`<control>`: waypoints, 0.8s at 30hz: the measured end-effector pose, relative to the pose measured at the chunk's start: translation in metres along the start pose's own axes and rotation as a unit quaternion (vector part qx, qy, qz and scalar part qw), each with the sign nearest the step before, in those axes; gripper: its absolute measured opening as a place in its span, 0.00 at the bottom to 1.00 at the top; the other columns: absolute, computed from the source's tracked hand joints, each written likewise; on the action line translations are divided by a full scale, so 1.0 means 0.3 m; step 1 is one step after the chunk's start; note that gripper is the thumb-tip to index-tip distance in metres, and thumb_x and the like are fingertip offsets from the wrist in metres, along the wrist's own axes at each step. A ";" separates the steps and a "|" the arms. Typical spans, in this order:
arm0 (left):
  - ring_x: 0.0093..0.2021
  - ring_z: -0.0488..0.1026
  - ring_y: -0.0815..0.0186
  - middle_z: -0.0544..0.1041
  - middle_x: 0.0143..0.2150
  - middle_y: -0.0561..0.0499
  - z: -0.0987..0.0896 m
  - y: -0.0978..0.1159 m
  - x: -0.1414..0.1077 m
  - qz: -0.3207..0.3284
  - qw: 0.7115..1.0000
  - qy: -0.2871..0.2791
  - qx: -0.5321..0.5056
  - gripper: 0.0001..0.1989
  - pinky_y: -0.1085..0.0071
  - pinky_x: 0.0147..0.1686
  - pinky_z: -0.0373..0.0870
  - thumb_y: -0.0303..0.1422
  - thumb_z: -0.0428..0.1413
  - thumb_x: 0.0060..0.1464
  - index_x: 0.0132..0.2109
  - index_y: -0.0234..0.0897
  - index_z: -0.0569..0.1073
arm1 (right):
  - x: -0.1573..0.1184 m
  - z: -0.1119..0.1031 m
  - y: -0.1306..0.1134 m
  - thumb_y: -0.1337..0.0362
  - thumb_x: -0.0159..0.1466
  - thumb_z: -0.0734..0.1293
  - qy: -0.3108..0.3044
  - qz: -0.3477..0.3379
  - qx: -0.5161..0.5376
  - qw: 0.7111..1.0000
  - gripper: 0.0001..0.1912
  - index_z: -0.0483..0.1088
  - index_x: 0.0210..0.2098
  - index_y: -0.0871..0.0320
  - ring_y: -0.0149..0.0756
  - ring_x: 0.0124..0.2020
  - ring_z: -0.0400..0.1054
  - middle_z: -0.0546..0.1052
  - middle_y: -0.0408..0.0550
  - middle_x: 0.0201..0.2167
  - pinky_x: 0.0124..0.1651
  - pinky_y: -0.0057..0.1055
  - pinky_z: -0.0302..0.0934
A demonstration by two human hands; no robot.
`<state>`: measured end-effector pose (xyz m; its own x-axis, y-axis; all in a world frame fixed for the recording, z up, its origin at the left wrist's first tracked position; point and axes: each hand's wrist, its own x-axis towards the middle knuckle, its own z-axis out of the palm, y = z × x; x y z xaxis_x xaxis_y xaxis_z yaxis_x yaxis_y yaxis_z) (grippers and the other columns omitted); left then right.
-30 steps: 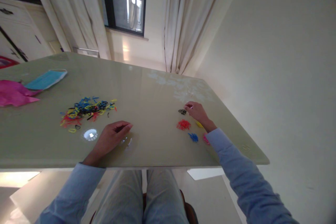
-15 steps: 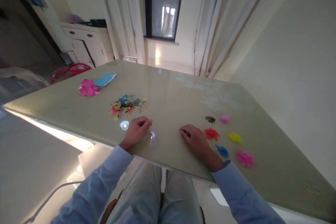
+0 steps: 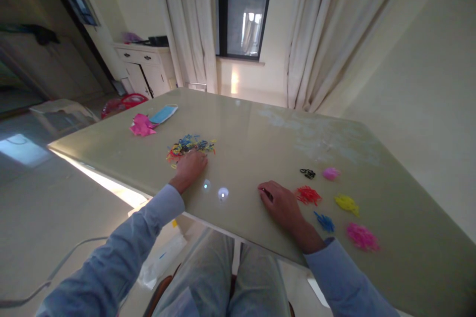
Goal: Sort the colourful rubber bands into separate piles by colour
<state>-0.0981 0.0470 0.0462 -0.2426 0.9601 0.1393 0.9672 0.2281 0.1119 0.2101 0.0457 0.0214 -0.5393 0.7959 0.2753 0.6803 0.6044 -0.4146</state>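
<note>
My left hand (image 3: 190, 167) reaches to the near edge of a mixed heap of small coloured rubber bands (image 3: 189, 142); its fingertips are over the bands and too unclear to tell their grip. My right hand (image 3: 281, 206) rests on the table with its fingers curled in and closed; whatever is inside, if anything, is hidden. Beside it lie sorted piles: red bands (image 3: 308, 195) nearest its knuckles, blue bands (image 3: 324, 222) near the wrist, and black bands (image 3: 308, 173) beyond. Further right are yellow bands (image 3: 347, 204), bright pink bands (image 3: 362, 237) and a lighter pink pile (image 3: 331, 174).
The pale glossy table (image 3: 238, 153) has its near edge just before my legs. A blue face mask (image 3: 163, 114) and a crumpled pink piece (image 3: 143, 125) lie at the far left. A red basket (image 3: 124, 103) and a white cabinet (image 3: 145, 69) stand beyond.
My left hand has moved left and forward from the open tabletop to the mixed heap. My right hand stays in about the same place. The view has shifted slightly left.
</note>
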 end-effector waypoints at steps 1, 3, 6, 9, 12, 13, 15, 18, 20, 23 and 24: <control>0.43 0.76 0.56 0.78 0.43 0.39 0.000 0.004 0.002 0.005 1.000 -0.002 0.008 0.19 0.67 0.39 0.70 0.36 0.43 0.61 0.38 0.37 0.79 | 0.000 -0.001 -0.001 0.67 0.67 0.60 0.000 -0.001 0.001 1.000 0.11 0.74 0.41 0.56 0.39 0.39 0.73 0.79 0.50 0.39 0.43 0.34 0.65; 0.43 0.76 0.57 0.78 0.43 0.40 0.003 0.011 0.002 0.012 1.000 0.001 0.021 0.20 0.67 0.40 0.70 0.35 0.42 0.62 0.38 0.37 0.79 | -0.001 -0.002 -0.003 0.67 0.67 0.60 0.002 -0.001 -0.001 1.000 0.11 0.75 0.40 0.56 0.39 0.39 0.73 0.79 0.50 0.39 0.43 0.34 0.65; 0.45 0.76 0.56 0.77 0.45 0.39 0.006 0.020 -0.003 0.024 0.999 0.002 0.041 0.20 0.66 0.40 0.70 0.32 0.41 0.63 0.40 0.35 0.78 | -0.001 -0.003 -0.004 0.66 0.67 0.60 0.001 0.002 0.000 1.000 0.11 0.75 0.40 0.56 0.40 0.39 0.73 0.79 0.50 0.39 0.43 0.34 0.65; 0.45 0.75 0.55 0.76 0.46 0.37 0.008 0.020 -0.014 0.076 0.996 -0.007 0.044 0.19 0.64 0.40 0.70 0.29 0.41 0.63 0.42 0.33 0.78 | 0.000 -0.002 -0.002 0.67 0.66 0.60 -0.002 0.005 0.005 1.000 0.11 0.75 0.40 0.56 0.40 0.39 0.73 0.79 0.50 0.39 0.43 0.34 0.65; 0.44 0.74 0.57 0.76 0.44 0.38 0.008 0.009 -0.043 0.148 0.989 -0.013 -0.010 0.17 0.63 0.44 0.69 0.29 0.44 0.62 0.41 0.34 0.78 | 0.001 -0.001 0.000 0.66 0.66 0.60 0.000 0.006 0.006 1.000 0.11 0.75 0.40 0.56 0.39 0.39 0.73 0.79 0.50 0.39 0.43 0.34 0.65; 0.44 0.73 0.58 0.76 0.43 0.40 0.007 0.003 -0.057 0.170 0.984 -0.013 -0.050 0.16 0.64 0.45 0.69 0.30 0.45 0.62 0.41 0.35 0.78 | 0.000 -0.001 0.001 0.66 0.66 0.60 0.000 0.005 0.006 1.000 0.11 0.75 0.40 0.56 0.39 0.39 0.73 0.79 0.50 0.39 0.43 0.34 0.65; 0.43 0.73 0.61 0.76 0.41 0.43 -0.001 -0.009 -0.089 0.211 0.964 -0.017 -0.158 0.16 0.65 0.46 0.69 0.34 0.45 0.63 0.41 0.37 0.78 | 0.000 -0.002 0.001 0.66 0.67 0.60 0.000 0.004 0.007 1.000 0.11 0.75 0.40 0.56 0.39 0.39 0.73 0.79 0.50 0.39 0.43 0.34 0.65; 0.38 0.72 0.64 0.77 0.37 0.46 -0.034 -0.020 -0.138 0.233 0.925 -0.024 -0.300 0.16 0.68 0.41 0.69 0.38 0.47 0.63 0.39 0.37 0.77 | -0.001 -0.004 0.000 0.66 0.67 0.60 -0.003 -0.001 0.011 1.000 0.11 0.74 0.40 0.56 0.39 0.38 0.73 0.79 0.50 0.39 0.42 0.34 0.64; 0.35 0.72 0.65 0.76 0.35 0.47 -0.069 -0.017 -0.163 0.222 0.911 -0.023 -0.348 0.16 0.70 0.37 0.68 0.41 0.49 0.62 0.37 0.37 0.77 | -0.001 -0.005 -0.001 0.66 0.67 0.60 -0.001 -0.003 0.012 1.000 0.11 0.74 0.40 0.56 0.39 0.38 0.73 0.79 0.50 0.39 0.42 0.33 0.64; 0.31 0.70 0.67 0.74 0.31 0.49 -0.128 0.001 -0.187 0.204 0.898 -0.023 -0.389 0.16 0.71 0.32 0.66 0.43 0.50 0.60 0.36 0.36 0.76 | -0.001 -0.006 -0.004 0.67 0.67 0.60 0.001 0.004 0.010 1.000 0.10 0.74 0.40 0.57 0.39 0.37 0.73 0.79 0.50 0.38 0.41 0.33 0.64; 0.30 0.69 0.67 0.73 0.30 0.49 -0.146 0.010 -0.192 0.199 0.892 -0.026 -0.404 0.17 0.72 0.31 0.65 0.44 0.50 0.60 0.35 0.36 0.75 | -0.001 -0.006 -0.005 0.67 0.66 0.61 0.000 0.007 0.009 1.000 0.10 0.74 0.40 0.57 0.39 0.37 0.72 0.79 0.50 0.38 0.41 0.33 0.63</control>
<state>-0.0844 -0.0147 0.0816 0.1334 0.9499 0.2826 0.6004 -0.3043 0.7396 0.2102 0.0447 0.0236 -0.5298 0.8040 0.2698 0.6784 0.5927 -0.4342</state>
